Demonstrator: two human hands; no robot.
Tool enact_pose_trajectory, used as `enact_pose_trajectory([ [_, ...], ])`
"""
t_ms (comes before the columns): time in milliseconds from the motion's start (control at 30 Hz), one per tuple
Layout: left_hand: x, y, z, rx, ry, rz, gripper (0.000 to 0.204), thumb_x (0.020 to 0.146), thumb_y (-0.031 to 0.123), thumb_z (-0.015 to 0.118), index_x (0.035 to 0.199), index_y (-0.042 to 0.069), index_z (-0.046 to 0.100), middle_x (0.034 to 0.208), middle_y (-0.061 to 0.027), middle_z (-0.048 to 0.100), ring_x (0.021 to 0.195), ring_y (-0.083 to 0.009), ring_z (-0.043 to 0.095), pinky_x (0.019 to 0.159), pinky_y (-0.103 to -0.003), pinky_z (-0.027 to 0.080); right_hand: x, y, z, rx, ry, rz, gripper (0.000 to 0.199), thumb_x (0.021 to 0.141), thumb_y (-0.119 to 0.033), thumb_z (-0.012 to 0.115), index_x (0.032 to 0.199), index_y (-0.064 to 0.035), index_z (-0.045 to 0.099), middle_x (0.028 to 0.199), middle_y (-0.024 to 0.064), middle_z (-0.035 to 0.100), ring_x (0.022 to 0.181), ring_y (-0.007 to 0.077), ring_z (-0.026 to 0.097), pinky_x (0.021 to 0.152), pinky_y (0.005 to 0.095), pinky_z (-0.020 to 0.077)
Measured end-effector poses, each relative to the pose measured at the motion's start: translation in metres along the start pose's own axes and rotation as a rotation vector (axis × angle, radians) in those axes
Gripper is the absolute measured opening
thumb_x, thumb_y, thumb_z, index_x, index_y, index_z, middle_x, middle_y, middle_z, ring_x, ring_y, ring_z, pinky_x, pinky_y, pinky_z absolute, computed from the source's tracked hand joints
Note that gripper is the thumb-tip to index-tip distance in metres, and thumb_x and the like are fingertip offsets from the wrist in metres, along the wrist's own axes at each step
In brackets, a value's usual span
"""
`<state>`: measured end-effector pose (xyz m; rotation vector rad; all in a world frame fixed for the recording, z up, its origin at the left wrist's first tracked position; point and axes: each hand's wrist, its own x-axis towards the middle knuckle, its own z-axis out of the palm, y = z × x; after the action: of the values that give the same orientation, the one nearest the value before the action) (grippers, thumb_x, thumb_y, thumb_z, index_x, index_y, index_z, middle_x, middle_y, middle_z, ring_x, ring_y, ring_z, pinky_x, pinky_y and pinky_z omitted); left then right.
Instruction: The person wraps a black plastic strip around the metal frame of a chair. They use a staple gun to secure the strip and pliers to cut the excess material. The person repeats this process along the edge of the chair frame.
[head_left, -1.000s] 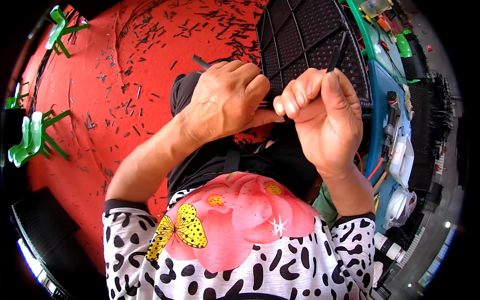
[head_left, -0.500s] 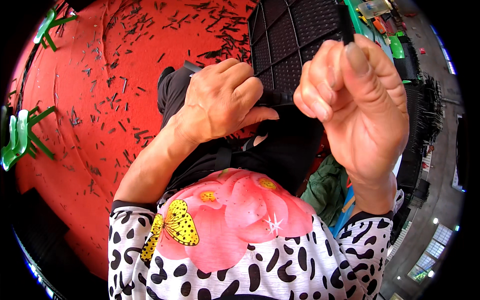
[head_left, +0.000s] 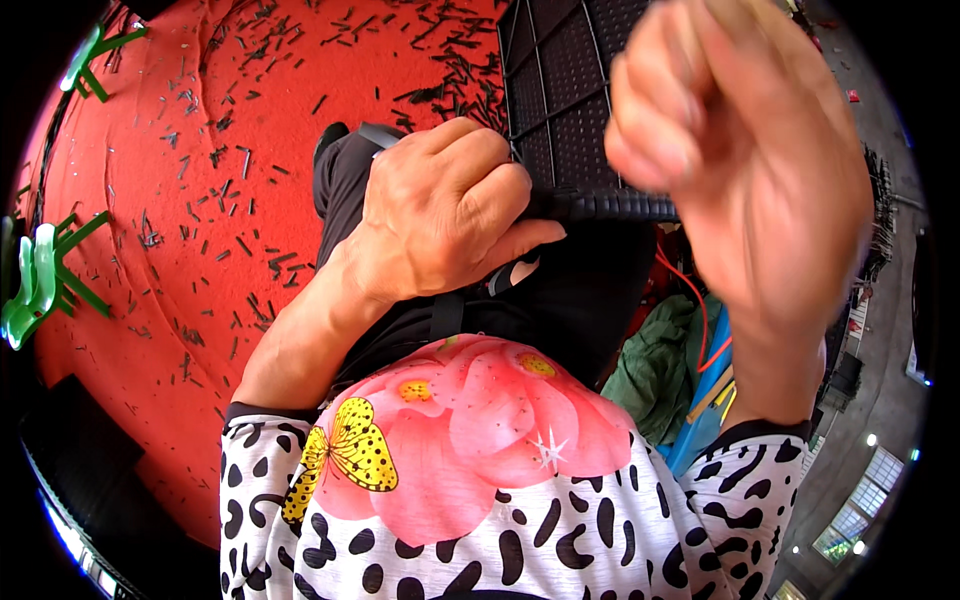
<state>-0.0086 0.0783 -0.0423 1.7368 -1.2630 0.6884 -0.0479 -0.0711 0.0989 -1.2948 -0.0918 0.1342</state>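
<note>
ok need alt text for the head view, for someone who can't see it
The left hand grips the near edge of a black mesh panel, while the blurred right hand is raised close to the camera. Beneath lies a red surface strewn with small dark bits.

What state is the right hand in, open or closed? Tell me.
Closed, loosely. The right hand is raised near the camera, blurred, fingers curled toward the thumb; whether it pinches anything cannot be told. The left hand grips the black grid panel's edge.

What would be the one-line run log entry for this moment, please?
left hand: grips near edge of black plastic grid panel | right hand: raised, blurred, contents unclear | round red table: strewn with small dark bits
</note>
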Motion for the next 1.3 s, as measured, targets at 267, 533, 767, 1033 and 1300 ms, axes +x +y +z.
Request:
enact_pose_trajectory([
  [267, 0.001, 0.001, -0.007, -0.089, -0.082, -0.036, 0.036, 0.066, 0.028, 0.076, 0.077, -0.001, 0.058, 0.065, -0.0088, 0.048, 0.054, -0.0255, 0.049, 0.048, -0.034, 0.04, 0.074, 0.043, -0.028, -0.274, 0.133, 0.146, 0.026, 0.095, -0.018, 0.051, 0.074, -0.0037, 0.055, 0.063, 0.0054, 0.056, 0.054, 0.0141, 0.053, 0.055, 0.0272, 0.0462],
  [533, -0.005, 0.002, -0.004, -0.107, -0.043, -0.048, 0.037, 0.065, 0.024, 0.078, 0.081, -0.003, 0.058, 0.064, -0.0086, 0.049, 0.051, -0.0236, 0.046, 0.047, -0.034, 0.039, 0.091, 0.102, -0.063, -1.231, -0.21, 0.082, 0.025, 0.088, -0.018, 0.056, 0.071, 0.0001, 0.058, 0.056, 0.0053, 0.052, 0.053, 0.0167, 0.051, 0.05, 0.0312, 0.0405],
  [767, 0.001, 0.004, -0.015, -0.153, -0.183, -0.014, 0.036, 0.068, 0.011, 0.072, 0.099, -0.003, 0.063, 0.071, -0.0085, 0.051, 0.057, -0.0238, 0.049, 0.049, -0.034, 0.04, 0.086, 0.108, -0.059, -1.275, -0.18, 0.429, 0.032, 0.083, -0.025, 0.063, 0.06, -0.003, 0.057, 0.052, 0.005, 0.052, 0.051, 0.0136, 0.046, 0.052, 0.0334, 0.0403],
  [1033, 0.002, 0.008, -0.018, -0.206, -0.189, -0.086, 0.033, 0.07, 0.004, 0.067, 0.102, -0.002, 0.065, 0.072, -0.0099, 0.05, 0.06, -0.0244, 0.049, 0.054, -0.034, 0.04, 0.082, 0.094, -0.057, -0.926, 0.107, 0.324, 0.013, 0.082, -0.013, 0.06, 0.091, -0.0027, 0.061, 0.065, 0.0047, 0.061, 0.054, 0.0121, 0.06, 0.05, 0.0253, 0.0494],
  [1300, -0.002, 0.012, -0.018, -0.241, -0.163, -0.163, 0.031, 0.073, 0.002, 0.067, 0.104, -0.002, 0.065, 0.075, -0.0106, 0.053, 0.066, -0.024, 0.053, 0.059, -0.033, 0.043, 0.061, 0.069, -0.072, -0.949, -0.32, 0.016, 0.045, 0.08, 0.001, 0.054, 0.125, 0.0021, 0.05, 0.09, 0.0149, 0.062, 0.088, 0.0202, 0.064, 0.073, 0.0312, 0.0522],
])
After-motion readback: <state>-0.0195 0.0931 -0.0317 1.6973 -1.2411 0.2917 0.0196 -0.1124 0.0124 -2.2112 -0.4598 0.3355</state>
